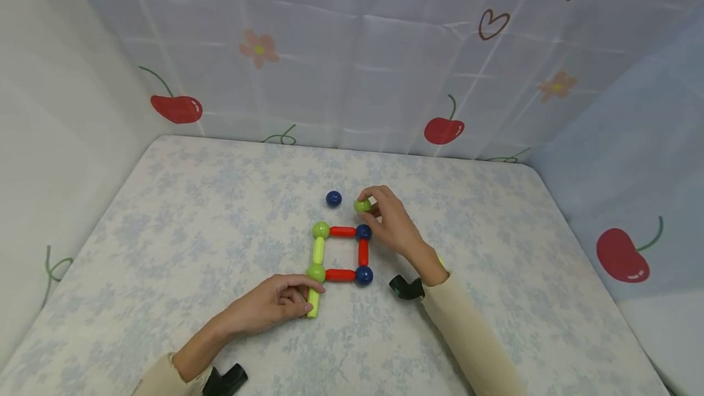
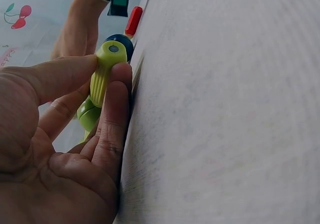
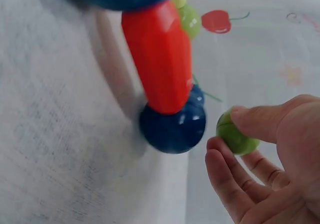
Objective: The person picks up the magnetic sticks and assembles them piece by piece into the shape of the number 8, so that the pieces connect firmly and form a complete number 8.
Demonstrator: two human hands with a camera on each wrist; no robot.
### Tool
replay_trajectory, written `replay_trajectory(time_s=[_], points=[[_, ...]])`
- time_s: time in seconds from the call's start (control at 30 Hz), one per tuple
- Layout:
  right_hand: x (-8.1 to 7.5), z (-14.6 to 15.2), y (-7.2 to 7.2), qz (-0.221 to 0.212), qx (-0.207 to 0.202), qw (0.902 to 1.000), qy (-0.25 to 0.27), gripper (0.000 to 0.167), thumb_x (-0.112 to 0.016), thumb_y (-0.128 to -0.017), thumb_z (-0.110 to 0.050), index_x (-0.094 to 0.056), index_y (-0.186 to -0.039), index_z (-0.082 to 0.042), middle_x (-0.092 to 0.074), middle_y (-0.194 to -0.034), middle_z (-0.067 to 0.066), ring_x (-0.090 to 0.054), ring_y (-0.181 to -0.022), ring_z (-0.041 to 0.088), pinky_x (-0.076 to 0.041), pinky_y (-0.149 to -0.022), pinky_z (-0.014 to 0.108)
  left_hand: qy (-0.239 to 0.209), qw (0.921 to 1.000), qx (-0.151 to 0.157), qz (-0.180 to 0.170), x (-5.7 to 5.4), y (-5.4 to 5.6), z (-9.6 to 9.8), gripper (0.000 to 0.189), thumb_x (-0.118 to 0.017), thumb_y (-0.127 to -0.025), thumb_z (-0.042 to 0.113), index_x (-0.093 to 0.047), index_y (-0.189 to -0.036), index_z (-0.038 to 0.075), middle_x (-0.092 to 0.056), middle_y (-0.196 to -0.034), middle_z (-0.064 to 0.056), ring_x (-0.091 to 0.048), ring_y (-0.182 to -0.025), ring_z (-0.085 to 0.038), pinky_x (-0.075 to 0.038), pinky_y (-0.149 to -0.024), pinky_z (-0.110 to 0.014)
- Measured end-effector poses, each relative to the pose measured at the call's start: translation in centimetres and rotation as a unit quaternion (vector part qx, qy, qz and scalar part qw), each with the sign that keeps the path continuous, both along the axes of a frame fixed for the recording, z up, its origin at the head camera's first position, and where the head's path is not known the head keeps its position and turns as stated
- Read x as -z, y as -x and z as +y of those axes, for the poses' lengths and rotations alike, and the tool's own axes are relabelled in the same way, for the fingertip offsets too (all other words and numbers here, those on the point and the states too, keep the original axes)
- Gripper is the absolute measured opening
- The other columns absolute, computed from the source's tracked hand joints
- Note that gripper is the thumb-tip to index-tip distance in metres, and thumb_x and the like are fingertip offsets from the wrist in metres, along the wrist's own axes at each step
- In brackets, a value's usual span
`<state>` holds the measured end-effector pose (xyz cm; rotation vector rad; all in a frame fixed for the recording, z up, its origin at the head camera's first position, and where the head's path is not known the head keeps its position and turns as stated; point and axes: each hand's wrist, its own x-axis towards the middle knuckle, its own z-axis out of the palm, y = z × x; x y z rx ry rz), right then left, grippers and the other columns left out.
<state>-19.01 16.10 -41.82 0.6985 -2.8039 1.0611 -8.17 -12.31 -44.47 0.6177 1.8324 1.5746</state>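
My left hand pinches a yellow-green rod between thumb and fingers; the rod's upper end meets a green ball at the near left corner of a square frame. That frame has red rods on three sides, a yellow-green rod on the left, another green ball at the far left and blue balls at both right corners. Just beyond the far right corner, my right hand holds a loose green ball between thumb and fingertips, apart from the frame.
A loose blue ball lies beyond the frame, left of the right hand. Black wrist-camera mounts sit by both wrists. Something yellow-green shows partly behind the right wrist. Patterned cloth hangs behind the table's far edge.
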Motion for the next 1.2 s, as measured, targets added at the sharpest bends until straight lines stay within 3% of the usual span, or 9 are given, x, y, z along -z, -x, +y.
replay_trajectory(time_s=[0.2,0.43,0.57,0.83,1.2], points=[[-1.0,0.6,-1.9,0.011,-0.042,0.999,0.011,0.035,-0.07,-0.095,-0.015,-0.058,-0.127,-0.008,-0.056,-0.117,0.007,-0.064,-0.092,0.019,-0.057,-0.084,0.032,0.002,1.0,0.0,-0.002,0.1,0.1,0.0,0.034,-0.061,-0.1,0.012,-0.061,-0.133,0.002,-0.061,-0.1,-0.011,-0.056,-0.074,-0.009,-0.049,-0.07,-0.021],[-1.5,1.4,-3.7,0.002,-0.041,0.9992,0.001,0.033,-0.075,-0.092,-0.023,-0.064,-0.121,-0.012,-0.059,-0.112,0.001,-0.063,-0.091,0.015,-0.057,-0.084,0.033,0.007,1.0,-0.002,-0.003,0.1,0.2,0.0,0.034,-0.061,-0.1,0.012,-0.061,-0.133,0.004,-0.062,-0.1,-0.01,-0.057,-0.076,-0.01,-0.05,-0.071,-0.022],[-1.9,1.2,-4.5,-0.014,-0.068,0.9976,-0.008,0.03,-0.078,-0.089,-0.023,-0.067,-0.116,-0.015,-0.061,-0.108,-0.004,-0.064,-0.09,0.018,-0.057,-0.082,0.039,0.005,1.0,-0.001,-0.002,0.2,0.2,-0.1,0.034,-0.061,-0.1,0.011,-0.061,-0.133,0.004,-0.062,-0.1,-0.01,-0.057,-0.075,-0.01,-0.049,-0.071,-0.022],[-2.4,-0.5,-6.1,-0.029,-0.165,0.9844,-0.052,0.031,-0.078,-0.089,-0.034,-0.066,-0.112,-0.016,-0.059,-0.099,-0.008,-0.062,-0.085,0.018,-0.054,-0.075,0.034,0.004,1.0,0.0,0.002,0.3,0.2,-0.1,0.034,-0.062,-0.1,0.012,-0.061,-0.133,0.004,-0.064,-0.099,-0.012,-0.06,-0.077,-0.012,-0.05,-0.072,-0.023],[-3.4,-1.8,-7.7,-0.065,-0.218,0.9687,-0.099,0.027,-0.076,-0.091,-0.033,-0.069,-0.113,-0.019,-0.059,-0.101,-0.011,-0.062,-0.088,0.009,-0.054,-0.08,0.026,0.003,1.0,0.001,0.003,0.2,0.1,-0.1,0.033,-0.061,-0.1,0.011,-0.061,-0.132,0.003,-0.064,-0.1,-0.015,-0.058,-0.076,-0.013,-0.049,-0.072,-0.022]])
